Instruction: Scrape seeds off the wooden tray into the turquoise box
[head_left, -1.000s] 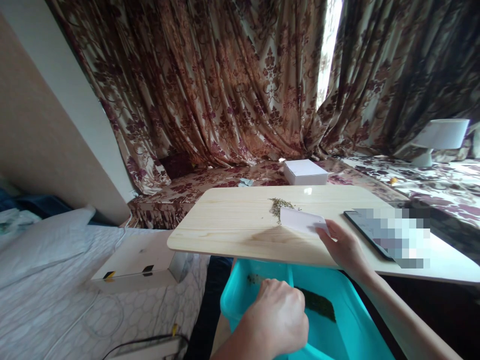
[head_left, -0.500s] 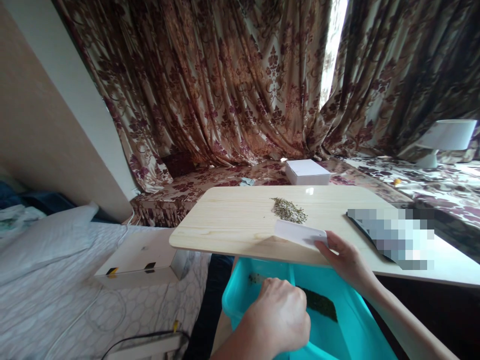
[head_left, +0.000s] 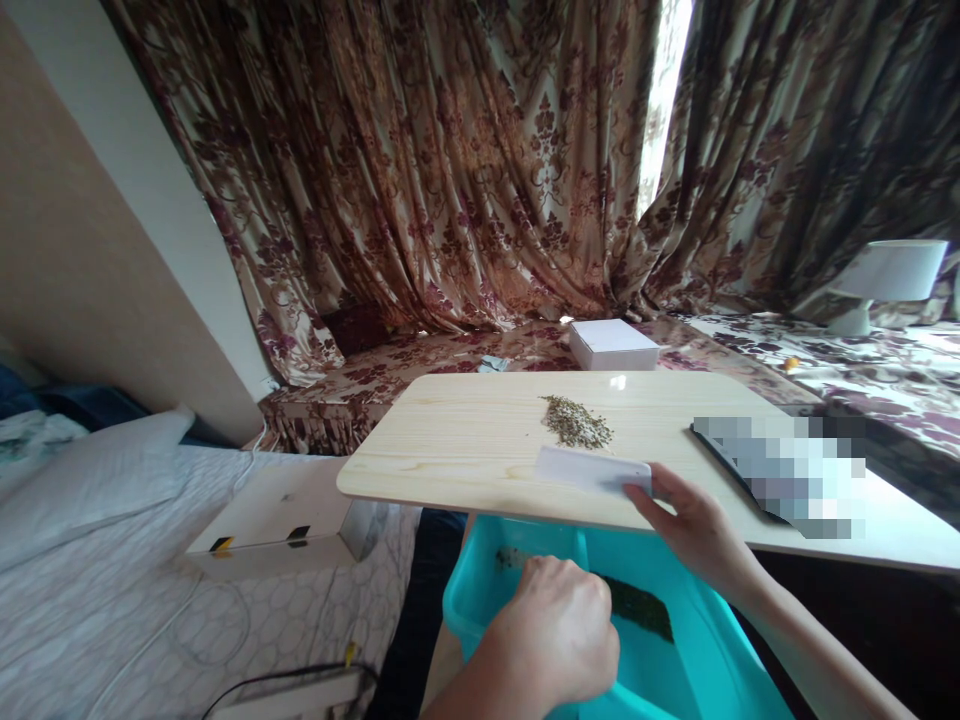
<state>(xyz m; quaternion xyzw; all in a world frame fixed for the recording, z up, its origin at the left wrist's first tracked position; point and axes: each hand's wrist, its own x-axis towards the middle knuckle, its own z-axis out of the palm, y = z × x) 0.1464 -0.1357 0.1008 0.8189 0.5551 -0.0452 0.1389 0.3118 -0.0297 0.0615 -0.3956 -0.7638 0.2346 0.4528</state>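
Note:
My right hand [head_left: 694, 520] pinches the right end of a flat white rectangular plate [head_left: 592, 468], like a scraper, tilted just above or on the wooden tabletop [head_left: 442, 440]. Beyond the plate's far edge lies a loose pile of small greenish-brown grains [head_left: 576, 422]. Below the table's near edge is a teal plastic bin [head_left: 469, 590] with a divider. Its right compartment holds a dark green mass [head_left: 641, 608], and a few bits are scattered in the left one. My left hand [head_left: 562, 625] is closed in a fist over the bin; whatever its fingers grip is hidden.
A blurred-out flat item with a dark edge [head_left: 780, 475] lies on the table's right side. Behind the table sits a white box [head_left: 613, 345]. A larger white box [head_left: 277, 510] rests on the bed at left. A lamp [head_left: 889, 275] stands far right, and patterned curtains [head_left: 450, 160] hang behind.
My right hand has drawn the white plate slightly left and toward me, so a small gap shows between it and the grain pile. My left hand has barely moved.

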